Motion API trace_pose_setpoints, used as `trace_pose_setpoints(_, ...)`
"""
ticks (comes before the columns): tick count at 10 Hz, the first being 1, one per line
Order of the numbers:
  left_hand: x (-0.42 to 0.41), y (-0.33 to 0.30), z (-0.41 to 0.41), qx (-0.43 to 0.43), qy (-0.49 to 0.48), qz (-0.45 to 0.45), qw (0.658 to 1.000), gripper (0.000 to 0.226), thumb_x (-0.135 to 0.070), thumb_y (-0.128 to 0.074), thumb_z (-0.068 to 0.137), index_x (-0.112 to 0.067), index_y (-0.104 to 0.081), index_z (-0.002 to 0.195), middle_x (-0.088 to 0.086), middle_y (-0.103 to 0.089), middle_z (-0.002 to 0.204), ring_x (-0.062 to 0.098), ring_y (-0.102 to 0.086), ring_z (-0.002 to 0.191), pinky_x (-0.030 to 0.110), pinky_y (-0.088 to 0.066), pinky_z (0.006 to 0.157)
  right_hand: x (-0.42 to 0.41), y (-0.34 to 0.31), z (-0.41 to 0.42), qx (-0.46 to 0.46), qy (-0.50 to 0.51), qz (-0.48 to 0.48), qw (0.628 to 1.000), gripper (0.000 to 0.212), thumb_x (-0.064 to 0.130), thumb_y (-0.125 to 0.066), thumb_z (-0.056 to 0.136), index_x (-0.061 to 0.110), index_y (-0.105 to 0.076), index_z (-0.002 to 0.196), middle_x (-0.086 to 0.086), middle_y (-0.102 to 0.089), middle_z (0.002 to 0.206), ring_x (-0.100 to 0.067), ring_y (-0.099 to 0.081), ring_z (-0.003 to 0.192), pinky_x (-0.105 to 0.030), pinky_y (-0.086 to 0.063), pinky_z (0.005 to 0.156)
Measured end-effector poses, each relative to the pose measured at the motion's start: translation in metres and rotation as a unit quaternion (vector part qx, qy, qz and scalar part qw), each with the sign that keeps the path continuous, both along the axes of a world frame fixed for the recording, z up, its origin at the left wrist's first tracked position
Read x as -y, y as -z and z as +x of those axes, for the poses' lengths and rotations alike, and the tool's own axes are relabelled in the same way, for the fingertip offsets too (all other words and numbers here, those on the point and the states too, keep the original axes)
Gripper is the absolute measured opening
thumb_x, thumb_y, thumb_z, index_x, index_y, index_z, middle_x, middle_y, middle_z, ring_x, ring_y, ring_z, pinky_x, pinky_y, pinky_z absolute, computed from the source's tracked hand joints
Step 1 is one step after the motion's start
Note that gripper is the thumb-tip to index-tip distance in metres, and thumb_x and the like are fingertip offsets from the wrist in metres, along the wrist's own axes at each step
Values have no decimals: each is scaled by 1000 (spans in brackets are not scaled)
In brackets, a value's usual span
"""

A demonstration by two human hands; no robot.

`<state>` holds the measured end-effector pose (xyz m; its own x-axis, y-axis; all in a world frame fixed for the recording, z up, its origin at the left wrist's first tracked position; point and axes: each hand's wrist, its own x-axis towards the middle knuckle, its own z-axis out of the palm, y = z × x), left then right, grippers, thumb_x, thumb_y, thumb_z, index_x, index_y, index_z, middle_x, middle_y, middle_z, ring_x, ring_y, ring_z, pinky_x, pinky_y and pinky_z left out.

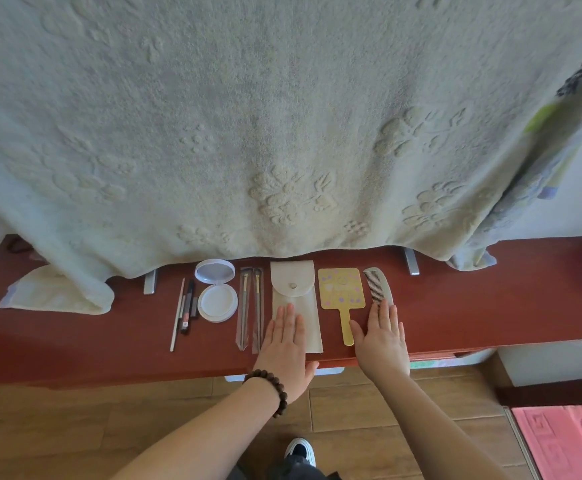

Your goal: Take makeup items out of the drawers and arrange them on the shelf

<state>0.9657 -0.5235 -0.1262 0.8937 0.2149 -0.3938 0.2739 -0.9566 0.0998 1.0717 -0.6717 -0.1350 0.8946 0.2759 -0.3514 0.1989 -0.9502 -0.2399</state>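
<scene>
Makeup items lie in a row on the red-brown shelf [490, 299]. From left: thin pencils [183, 311], an open white compact [216, 292], two wrapped brushes [249, 306], a cream snap pouch [293, 289], a yellow hand mirror [341, 291] and a pale comb [379, 285]. My left hand [284, 351], with a bead bracelet on the wrist, lies flat on the pouch's lower end. My right hand [383, 341] lies flat on the shelf, over the comb's lower end and beside the mirror's handle. Neither hand grips anything. No drawer shows.
A large cream embossed towel [265, 133] hangs down over the back of the shelf, its left corner [57, 292] folded onto the shelf. Metal feet [151, 280] stand under it. Below is a wood-look tile floor, my shoe [300, 450], and a pink mat [566, 441] at bottom right.
</scene>
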Motion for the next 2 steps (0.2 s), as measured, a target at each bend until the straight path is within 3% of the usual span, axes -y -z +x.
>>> trace_pose_setpoints(2,3,-3,-9,33,-25,-17,999,74,-49,-29,98,-13,10,150,9,20,158,22,18,145,43,1,120,-4,-5,-4,-1,20,28,999,73,54,-20,98,8,0,152,-8,8,160,-22,12,147,-37,3,120)
